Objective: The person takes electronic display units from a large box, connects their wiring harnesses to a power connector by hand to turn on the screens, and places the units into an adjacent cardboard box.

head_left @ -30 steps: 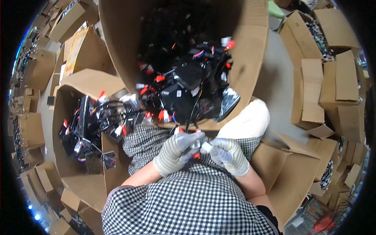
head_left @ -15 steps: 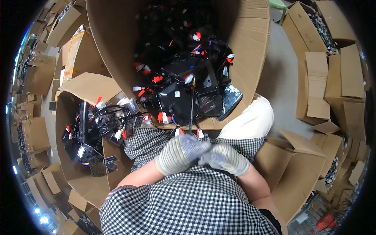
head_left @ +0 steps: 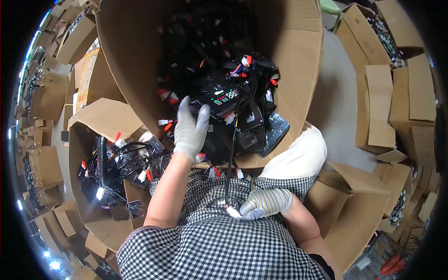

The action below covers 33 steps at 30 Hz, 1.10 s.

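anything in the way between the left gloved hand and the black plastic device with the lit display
Nothing visible: the left hand in its pale glove is close beside the black plastic device with the lit display. The thin black cable runs to that hand's right, outside the gap.

Glowing white digits (head_left: 231, 95) (small coloured symbols (head_left: 218, 101) beside them) on a black display unit (head_left: 228, 105).

Black-and-white checked garment (head_left: 219, 247), pale right glove (head_left: 267, 204) (finely striped), white connector (head_left: 233, 212), black cable (head_left: 229, 177), brown carton (head_left: 298, 79)
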Available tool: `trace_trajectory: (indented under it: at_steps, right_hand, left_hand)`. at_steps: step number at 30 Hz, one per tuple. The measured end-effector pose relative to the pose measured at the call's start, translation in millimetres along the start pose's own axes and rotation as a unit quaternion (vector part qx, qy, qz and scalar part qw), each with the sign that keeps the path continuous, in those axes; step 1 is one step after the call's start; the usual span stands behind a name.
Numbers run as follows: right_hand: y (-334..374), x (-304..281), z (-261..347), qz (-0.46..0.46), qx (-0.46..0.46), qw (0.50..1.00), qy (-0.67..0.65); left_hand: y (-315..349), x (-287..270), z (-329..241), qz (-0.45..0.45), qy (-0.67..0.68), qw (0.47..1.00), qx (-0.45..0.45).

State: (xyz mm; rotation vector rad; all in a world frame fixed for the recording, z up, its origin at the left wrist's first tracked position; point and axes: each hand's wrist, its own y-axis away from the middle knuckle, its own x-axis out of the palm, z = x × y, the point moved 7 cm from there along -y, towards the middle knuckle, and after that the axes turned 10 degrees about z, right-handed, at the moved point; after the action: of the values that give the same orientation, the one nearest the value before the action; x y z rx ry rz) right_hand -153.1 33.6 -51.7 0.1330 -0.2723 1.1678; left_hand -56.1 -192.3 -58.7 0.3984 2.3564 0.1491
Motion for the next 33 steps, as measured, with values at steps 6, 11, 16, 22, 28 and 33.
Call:
trace_trajectory:
  at_steps: [6,11,16,22,28,33]
  right_hand:
    - [-4,-2,-4,0.012,0.042,0.999,-0.01]
    - [4,-10,-13,-0.129,0.191,0.972,-0.047]
    - [16,-26,-42,-0.355,0.162,0.921,-0.008]
    - [12,-42,-39,-0.412,0.131,0.902,-0.001]
    - [-26,-72,43,-0.477,0.032,0.777,0.409]
    - [-119,-119,93,-0.363,0.071,0.758,0.538]
  left_hand:
    - [-47,41,14,0.16,0.244,0.953,-0.076]
    - [34,-61,-15,-0.135,0.146,0.962,0.187]
    - [123,-174,42,-0.276,0.339,0.895,0.093]
    - [199,-256,103,-0.364,0.334,0.865,0.091]
    - [230,-266,128,-0.335,0.297,0.872,0.196]
    - [249,-271,126,-0.394,0.467,0.772,0.176]
